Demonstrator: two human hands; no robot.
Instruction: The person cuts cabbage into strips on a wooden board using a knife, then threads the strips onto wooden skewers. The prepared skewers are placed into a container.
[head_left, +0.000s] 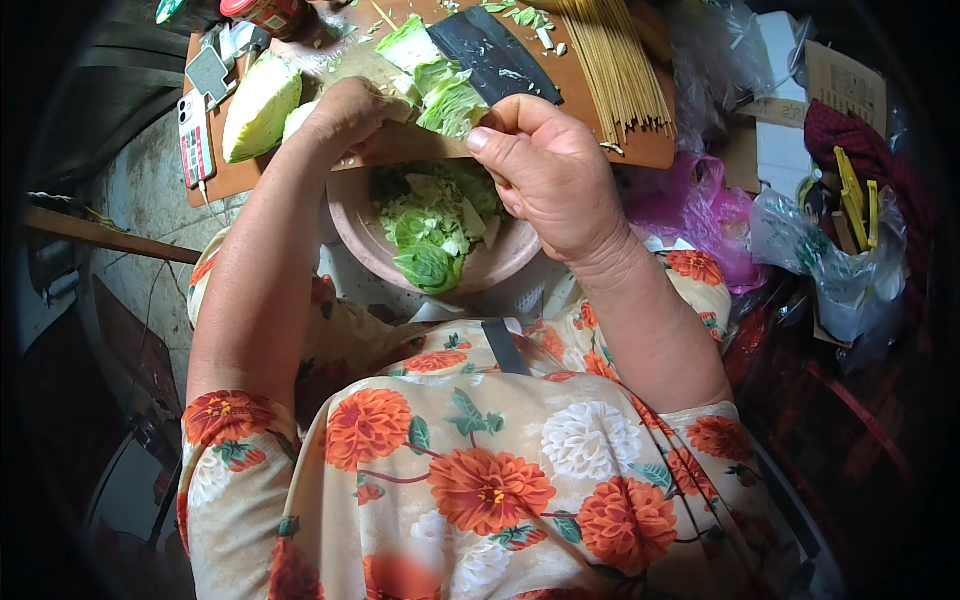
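Note:
My left hand (354, 112) is curled over the front edge of a wooden board (420, 145), beside a stack of cut cabbage leaves (450, 97). What its fingers hold is hidden. My right hand (559, 172) is at the right end of the leaves, thumb against the bent forefinger; I cannot tell whether anything is pinched there. Under both hands, a pinkish bowl (352, 244) holds loose green cabbage leaves (431, 259) and paler pieces. A cabbage wedge (262, 109) lies left of my left hand. Behind the leaves is a dark flat blade-like slab (495, 56).
A bundle of thin wooden skewers (616, 67) lies on the table's right side (652, 154). A phone (195, 142) with a cable lies at the left edge, near a red-lidded jar (270, 16). Plastic bags (720, 217) and a cardboard box (847, 82) crowd the right.

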